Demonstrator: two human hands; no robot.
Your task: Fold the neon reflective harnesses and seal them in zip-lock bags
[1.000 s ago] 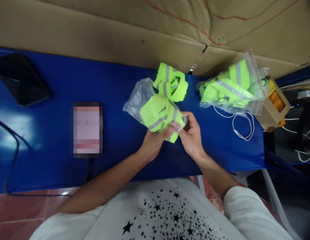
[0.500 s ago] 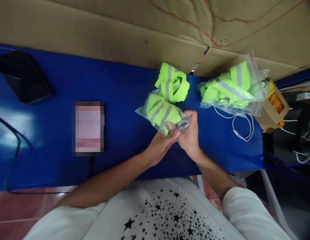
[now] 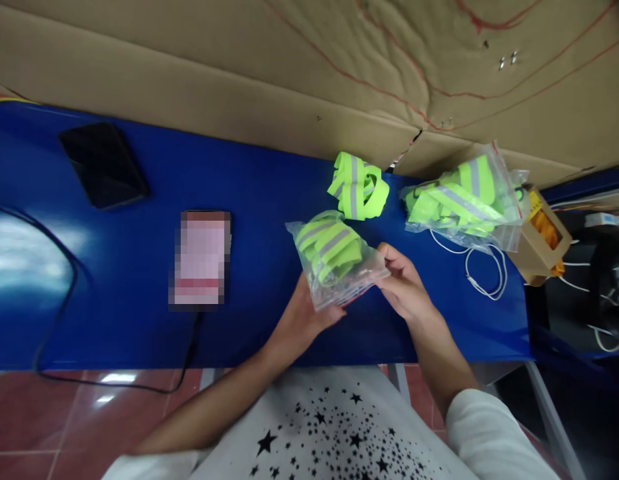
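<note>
A clear plastic zip bag (image 3: pixel 319 280) with a folded neon-yellow reflective strap (image 3: pixel 334 243) inside is between my hands, tilted, its red-lined mouth toward me. My left hand (image 3: pixel 314 308) grips the near left part of the bag; most of its fingers are hidden underneath. At the right corner of the mouth, my right hand (image 3: pixel 405 283) pinches the plastic between thumb and fingers. Just beyond the bag lies a loose coiled neon-yellow strap (image 3: pixel 356 190) with grey reflective stripes, apart from both hands.
A larger zip bag of neon straps (image 3: pixel 459 200) lies at the back right, beside a white cable (image 3: pixel 499 273) and a cardboard box (image 3: pixel 539 240). On the left of the blue table (image 3: pixel 259 193) are a blurred-out phone (image 3: pixel 202 260), a black device (image 3: pixel 104 167) and a black cable (image 3: pixel 64 250).
My hands have moved apart and slightly nearer me. The bag's mouth, bunched between them before, is now spread out, and my right hand has shifted to its right corner. The view has shifted.
</note>
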